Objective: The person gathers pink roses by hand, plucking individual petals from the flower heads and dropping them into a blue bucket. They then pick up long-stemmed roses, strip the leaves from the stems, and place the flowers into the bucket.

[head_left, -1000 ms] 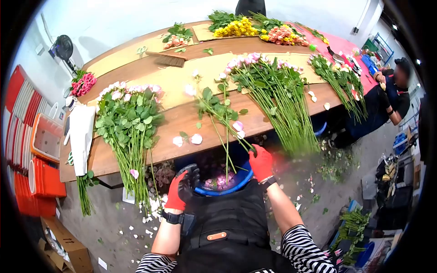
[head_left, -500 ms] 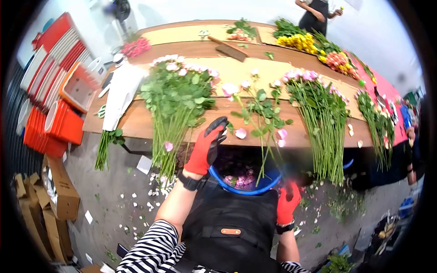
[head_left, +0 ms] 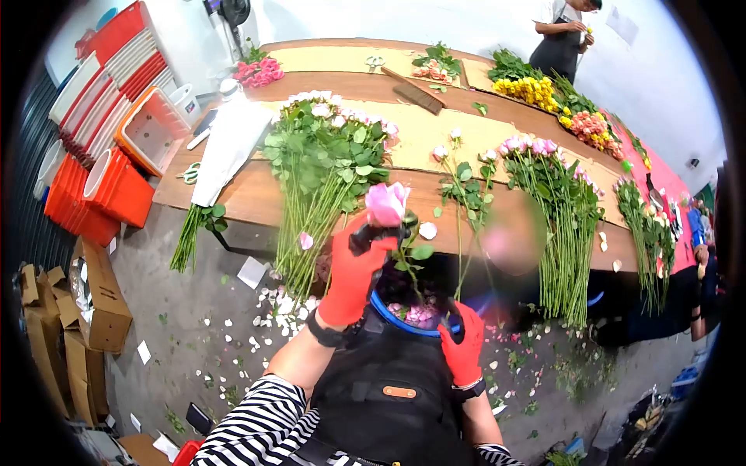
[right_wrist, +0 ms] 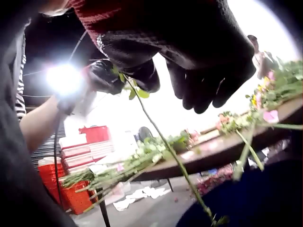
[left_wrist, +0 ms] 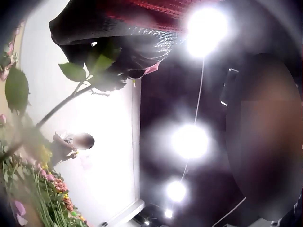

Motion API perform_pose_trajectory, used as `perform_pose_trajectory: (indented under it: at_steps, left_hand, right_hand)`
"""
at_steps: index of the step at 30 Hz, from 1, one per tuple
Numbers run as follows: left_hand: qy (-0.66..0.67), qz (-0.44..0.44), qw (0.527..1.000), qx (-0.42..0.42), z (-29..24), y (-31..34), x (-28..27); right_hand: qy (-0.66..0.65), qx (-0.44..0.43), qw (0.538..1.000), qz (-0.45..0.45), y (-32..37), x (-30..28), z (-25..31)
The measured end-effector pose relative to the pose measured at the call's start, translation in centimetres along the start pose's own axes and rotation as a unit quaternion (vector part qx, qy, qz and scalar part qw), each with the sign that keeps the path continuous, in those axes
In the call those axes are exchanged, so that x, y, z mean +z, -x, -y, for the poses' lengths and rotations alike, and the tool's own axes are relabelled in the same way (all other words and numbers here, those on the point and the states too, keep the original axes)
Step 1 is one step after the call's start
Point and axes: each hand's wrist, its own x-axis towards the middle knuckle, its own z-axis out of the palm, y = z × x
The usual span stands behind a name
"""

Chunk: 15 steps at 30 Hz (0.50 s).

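Note:
A pink rose (head_left: 387, 203) stands upright at the top of my left hand (head_left: 353, 268), whose gloved fingers grip it just under the bloom. Its leafy stem hangs down over the blue bin (head_left: 423, 329); in the left wrist view the stem (left_wrist: 64, 101) slants out below the glove (left_wrist: 123, 35). My right hand (head_left: 465, 346) is by the bin's right edge, thumb and fingers apart in a loose curve. In the right wrist view a gap shows between thumb and fingers of the right hand (right_wrist: 175, 47), close beside the rose's stem (right_wrist: 163, 137).
Bunches of pink roses (head_left: 330, 167) lie along the wooden table (head_left: 256, 182), stems over its edge. A brush (head_left: 418, 95), white wrapping (head_left: 233, 147) and yellow flowers (head_left: 527, 92) are also there. Orange crates (head_left: 120, 190) stand left, petals litter the floor, and a person (head_left: 561, 39) stands behind the table.
The head view has turned right-to-left across the scene, showing more crates. My left hand has risen and now grips a rose. My right hand left the table's stems and came down beside the bin.

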Motion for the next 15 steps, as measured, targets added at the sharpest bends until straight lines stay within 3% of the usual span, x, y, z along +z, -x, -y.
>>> perform_pose_trajectory:
  at_steps: [1, 2, 4, 5, 7, 10, 13, 15]
  left_hand:
    - [0.013, 0.043, 0.999, -0.004, 0.8, 0.2, -0.4]
    - [-0.006, 0.018, 0.997, 0.069, 2.3, 0.8, 0.3]
    - [-0.147, 0.056, 0.977, 0.140, 2.5, 2.2, 1.0]
    - [-0.177, 0.027, 0.971, 0.159, 2.4, 3.3, 2.3]
    - [-0.232, 0.068, 0.952, 0.188, 3.1, 4.3, 3.0]
    - [-0.258, 0.107, 0.931, 0.233, 3.6, 5.8, 3.8]
    - [-0.334, 0.131, 0.903, 0.235, 2.6, 6.5, 4.4]
    - [-0.317, 0.123, 0.911, 0.232, 3.3, 6.6, 4.1]
  right_hand:
    - [-0.032, -0.007, 0.999, -0.024, -0.8, -0.4, 0.8]
    - [-0.064, -0.019, 0.997, -0.046, -1.6, -1.2, 2.3]
    - [-0.121, -0.039, 0.987, -0.093, -3.6, -3.2, 5.9]
    - [-0.118, -0.054, 0.987, -0.097, -4.6, -4.5, 7.9]
    - [-0.080, -0.065, 0.989, -0.102, -6.3, -5.8, 10.6]
    - [-0.031, -0.082, 0.991, -0.104, -6.7, -5.7, 10.7]
    - [-0.077, -0.049, 0.988, -0.121, -6.0, -5.1, 10.2]
    - [-0.128, -0.029, 0.983, -0.129, -5.7, -4.6, 9.8]
